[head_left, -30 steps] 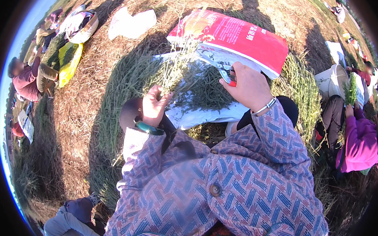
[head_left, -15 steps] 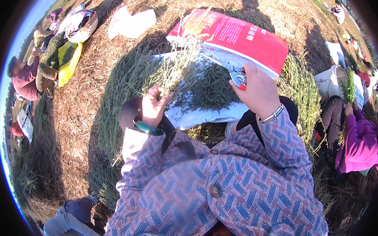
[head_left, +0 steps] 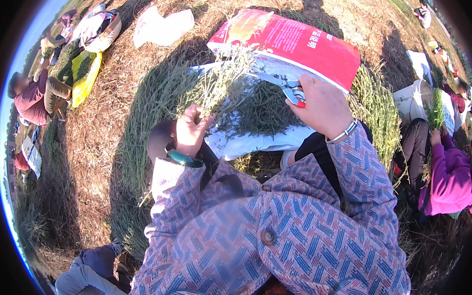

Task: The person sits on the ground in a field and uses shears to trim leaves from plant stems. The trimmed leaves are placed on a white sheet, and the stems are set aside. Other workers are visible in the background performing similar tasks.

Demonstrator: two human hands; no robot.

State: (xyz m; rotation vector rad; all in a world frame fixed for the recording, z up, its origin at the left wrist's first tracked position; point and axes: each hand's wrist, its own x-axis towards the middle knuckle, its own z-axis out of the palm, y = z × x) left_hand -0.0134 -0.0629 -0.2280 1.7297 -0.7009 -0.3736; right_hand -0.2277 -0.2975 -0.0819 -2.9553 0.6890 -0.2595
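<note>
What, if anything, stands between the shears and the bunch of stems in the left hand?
Nothing visible: the shears in the right hand point toward the bunch of stems in the left hand; whether they touch is unclear.

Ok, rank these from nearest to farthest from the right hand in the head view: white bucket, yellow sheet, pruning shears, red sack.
1. Pruning shears: held in the right hand.
2. Red sack: lying just ahead of that hand.
3. White bucket: off to the right, near a co-worker.
4. Yellow sheet: far over on the left.
</note>
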